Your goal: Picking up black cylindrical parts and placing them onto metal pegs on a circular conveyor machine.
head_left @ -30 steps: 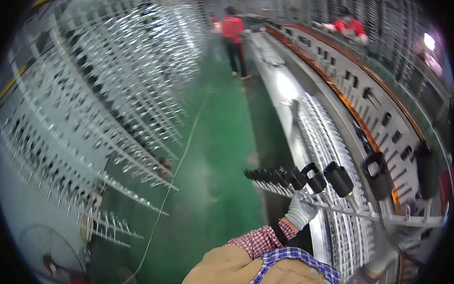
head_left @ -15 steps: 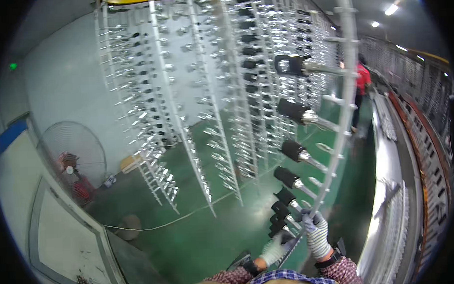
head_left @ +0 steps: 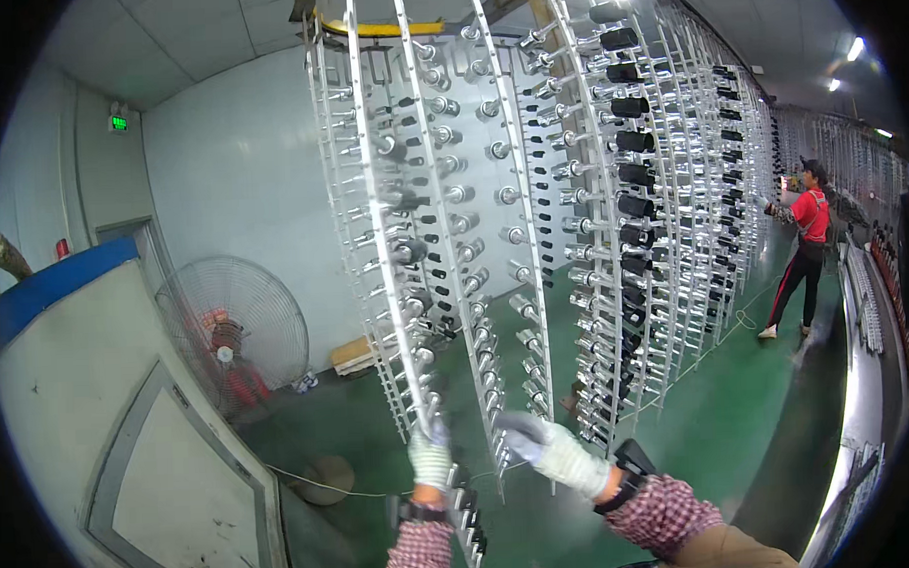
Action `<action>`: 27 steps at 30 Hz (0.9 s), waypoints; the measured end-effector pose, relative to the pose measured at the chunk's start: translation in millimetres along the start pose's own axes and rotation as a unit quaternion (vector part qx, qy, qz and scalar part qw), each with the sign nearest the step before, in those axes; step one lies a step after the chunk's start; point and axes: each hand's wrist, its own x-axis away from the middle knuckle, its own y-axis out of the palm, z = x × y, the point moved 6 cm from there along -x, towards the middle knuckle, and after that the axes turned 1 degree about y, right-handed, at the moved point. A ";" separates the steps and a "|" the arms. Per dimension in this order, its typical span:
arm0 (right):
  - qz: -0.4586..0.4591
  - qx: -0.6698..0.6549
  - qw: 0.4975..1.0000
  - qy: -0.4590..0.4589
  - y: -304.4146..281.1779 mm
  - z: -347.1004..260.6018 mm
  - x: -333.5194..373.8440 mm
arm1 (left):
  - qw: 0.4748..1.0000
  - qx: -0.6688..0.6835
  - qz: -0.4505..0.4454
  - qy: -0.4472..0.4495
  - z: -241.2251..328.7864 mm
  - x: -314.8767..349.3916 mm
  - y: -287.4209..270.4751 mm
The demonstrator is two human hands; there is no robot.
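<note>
My left hand, in a white knit glove with grey fingers, is closed round the lower part of a long pale rack pole. Shiny silver cup-shaped parts and some dark ones stick out along this pole; several are blurred. Its lower end runs on below my hand, with more parts on it. My right hand, gloved alike, is in the air to the right, fingers stretched out leftward and a little smeared. They overlap a neighbouring hanging pole; whether they touch it I cannot tell.
More hanging poles with silver and black cups stand to the right. A large round fan and a pale cabinet are at the left. A person in red stands by the racks. A cord lies across the green floor.
My view has turned right. My hands, earlier together on a pole with black cups, are apart: the left grips a pole at the hanging row, the right is off it with fingers extended.
</note>
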 end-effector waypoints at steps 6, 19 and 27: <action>0.124 0.075 0.968 0.204 -90.4 160.6 112.5 | 0.985 0.162 -0.047 -0.047 57.9 -100.3 13.9; 0.292 -0.128 0.907 0.274 -202.8 245.0 228.8 | 0.976 0.195 -0.098 -0.030 75.6 -196.2 53.9; 0.274 -0.060 0.912 0.299 -244.2 255.4 252.8 | 0.998 0.056 -0.001 -0.005 41.7 -189.7 51.3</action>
